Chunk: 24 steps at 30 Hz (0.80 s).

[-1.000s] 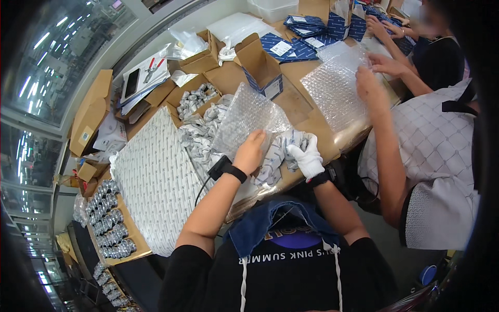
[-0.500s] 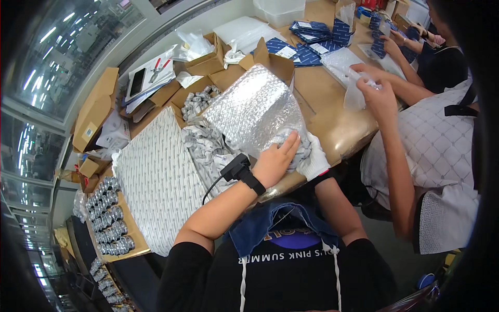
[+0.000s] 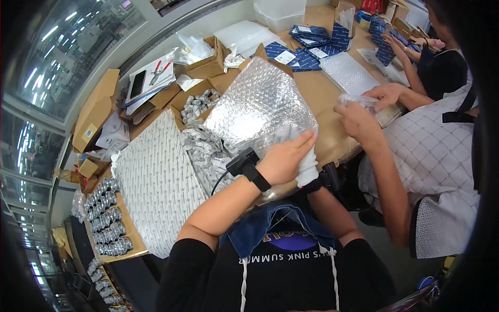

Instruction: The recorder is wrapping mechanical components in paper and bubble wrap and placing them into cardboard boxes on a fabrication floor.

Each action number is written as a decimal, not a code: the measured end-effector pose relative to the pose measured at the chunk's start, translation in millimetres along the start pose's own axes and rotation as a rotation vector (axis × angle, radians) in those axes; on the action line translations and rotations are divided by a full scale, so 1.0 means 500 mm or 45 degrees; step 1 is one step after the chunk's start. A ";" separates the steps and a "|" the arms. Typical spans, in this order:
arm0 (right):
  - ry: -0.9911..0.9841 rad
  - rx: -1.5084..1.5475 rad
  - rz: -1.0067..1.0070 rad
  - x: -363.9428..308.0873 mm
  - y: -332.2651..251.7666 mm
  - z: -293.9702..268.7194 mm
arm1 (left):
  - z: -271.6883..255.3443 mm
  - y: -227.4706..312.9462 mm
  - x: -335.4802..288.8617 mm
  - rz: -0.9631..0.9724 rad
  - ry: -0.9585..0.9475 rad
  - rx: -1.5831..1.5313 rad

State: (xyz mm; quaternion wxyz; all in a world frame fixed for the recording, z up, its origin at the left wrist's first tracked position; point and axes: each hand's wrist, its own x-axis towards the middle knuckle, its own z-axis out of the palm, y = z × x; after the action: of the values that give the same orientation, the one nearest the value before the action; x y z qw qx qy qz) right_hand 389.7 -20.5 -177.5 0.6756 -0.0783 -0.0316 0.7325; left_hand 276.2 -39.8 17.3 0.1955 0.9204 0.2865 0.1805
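At the near side of the desk [image 3: 328, 127], a bubble-wrap sheet [image 3: 260, 101] spreads forward and leftward from the left hand [image 3: 287, 157].
Its long axis is unclear; that hand's extended fingers lie flat over the near end, while the gloved right hand [image 3: 309, 169] sits partly beneath, its grip hidden.

The left hand [image 3: 285, 160] partly hid the gloved right hand [image 3: 309, 170]; the view's upper edge cut off a plastic tub [image 3: 280, 15].
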 end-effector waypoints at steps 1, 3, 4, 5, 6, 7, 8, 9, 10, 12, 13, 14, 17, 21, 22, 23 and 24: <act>0.030 -0.281 -0.066 -0.002 -0.004 0.006 | -0.008 -0.005 0.000 -0.030 -0.098 0.000; 0.083 -0.842 -0.204 -0.012 -0.015 0.034 | -0.013 -0.020 -0.013 -0.023 -0.155 0.075; 0.113 -1.121 -0.281 -0.021 -0.024 0.056 | -0.017 -0.026 -0.020 -0.024 -0.157 0.075; 0.145 -1.399 -0.358 -0.029 -0.033 0.079 | -0.023 -0.032 -0.027 -0.085 -0.075 0.174; 0.144 -1.398 -0.358 -0.038 -0.047 0.114 | -0.028 -0.036 -0.034 -0.145 0.009 0.274; 0.089 -0.941 -0.104 -0.044 -0.062 0.158 | -0.027 -0.051 -0.041 -0.138 0.098 0.276; 0.046 -0.481 0.126 -0.053 -0.078 0.188 | -0.021 -0.061 -0.040 -0.127 0.094 0.271; 0.113 -0.370 0.111 -0.058 -0.080 0.204 | -0.018 -0.068 -0.042 -0.143 0.109 0.166; 0.110 -0.367 0.115 -0.059 -0.082 0.202 | -0.013 -0.076 -0.046 -0.159 0.124 0.062; 0.002 -0.347 0.147 -0.061 -0.097 0.192 | 0.002 -0.085 -0.050 -0.125 0.127 0.008; -0.020 -0.390 0.113 -0.058 -0.101 0.190 | 0.008 -0.081 -0.050 -0.145 0.139 -0.157; -0.020 -0.389 0.113 -0.062 -0.102 0.189 | 0.013 -0.079 -0.051 -0.166 0.152 -0.322; -0.045 -0.712 -0.087 -0.076 -0.096 0.198 | 0.031 -0.098 -0.058 -0.153 0.186 -0.513; 0.090 -1.416 -0.399 -0.058 -0.072 0.156 | 0.004 -0.086 -0.054 -0.408 -0.046 -0.768; 0.078 -1.558 -0.371 -0.058 -0.063 0.154 | 0.004 -0.087 -0.056 -0.331 -0.069 -0.698; 0.069 -1.717 -0.355 -0.064 -0.052 0.153 | 0.005 -0.089 -0.059 -0.254 -0.093 -0.628; 0.140 -2.140 -0.297 -0.074 -0.040 0.175 | 0.014 -0.098 -0.065 -0.264 -0.085 -0.628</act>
State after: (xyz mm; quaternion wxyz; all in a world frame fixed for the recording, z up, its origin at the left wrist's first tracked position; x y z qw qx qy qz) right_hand 398.4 -50.5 -85.5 0.4646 -0.5856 -0.5402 0.3864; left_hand 231.9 -24.0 -18.5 0.4404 0.8162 0.3200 0.1934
